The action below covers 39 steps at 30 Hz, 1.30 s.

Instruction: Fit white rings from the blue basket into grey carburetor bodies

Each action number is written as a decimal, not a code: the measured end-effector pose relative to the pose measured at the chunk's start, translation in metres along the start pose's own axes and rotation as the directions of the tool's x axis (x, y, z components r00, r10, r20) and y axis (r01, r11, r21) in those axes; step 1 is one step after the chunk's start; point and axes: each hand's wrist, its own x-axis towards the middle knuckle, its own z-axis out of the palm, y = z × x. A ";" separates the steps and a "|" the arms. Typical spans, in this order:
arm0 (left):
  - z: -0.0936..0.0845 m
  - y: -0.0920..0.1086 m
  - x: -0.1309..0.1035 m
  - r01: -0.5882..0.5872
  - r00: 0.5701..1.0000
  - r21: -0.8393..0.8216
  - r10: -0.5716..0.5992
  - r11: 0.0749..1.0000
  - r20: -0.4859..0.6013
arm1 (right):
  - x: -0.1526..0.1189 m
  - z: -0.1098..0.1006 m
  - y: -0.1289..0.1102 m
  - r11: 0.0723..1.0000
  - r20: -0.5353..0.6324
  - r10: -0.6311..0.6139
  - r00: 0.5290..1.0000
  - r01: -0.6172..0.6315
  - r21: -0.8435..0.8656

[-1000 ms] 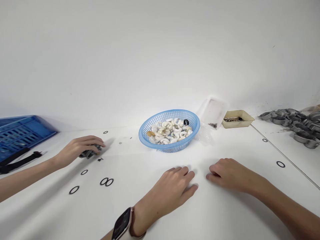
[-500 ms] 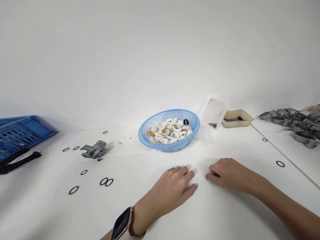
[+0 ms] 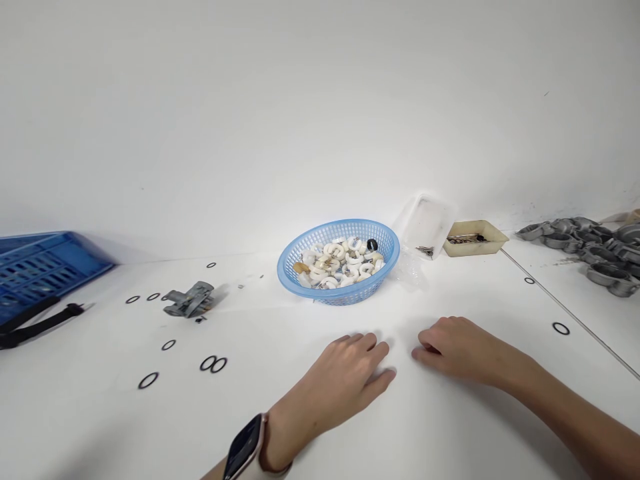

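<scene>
My left hand [image 3: 347, 373] rests palm down on the white table, its thumb held apart from loosely bent fingers, with nothing seen in it. A smartwatch [image 3: 245, 447] is strapped to that wrist. My right hand [image 3: 450, 350] lies a short way to the right, fingers curled and a gap showing between thumb and forefinger; it is open and no object shows there. Just beyond both hands stands a blue mesh basket [image 3: 287, 277] with several white and cream C-shaped plastic pieces [image 3: 333, 250] and one black piece [image 3: 372, 245] inside.
Left: a grey metal part [image 3: 190, 300], several black rings [image 3: 149, 380] and a blue crate [image 3: 75, 260] with a black strap [image 3: 43, 329]. Right: a clear tray [image 3: 427, 220] tilted on the wall, a cream tray [image 3: 473, 249] of small metal pieces, grey castings [image 3: 607, 273], another ring [image 3: 561, 328].
</scene>
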 end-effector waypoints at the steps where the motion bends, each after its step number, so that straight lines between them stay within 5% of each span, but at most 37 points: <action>1: 0.000 0.000 0.000 -0.003 1.000 -0.001 0.003 1.000 -0.005 | 0.000 0.000 0.000 1.000 0.000 0.001 1.000 -0.001 -0.002; 39: -0.002 0.001 0.001 0.013 0.999 0.028 -0.014 1.000 0.052 | 0.000 0.000 0.000 1.000 -0.004 0.000 1.000 0.000 -0.017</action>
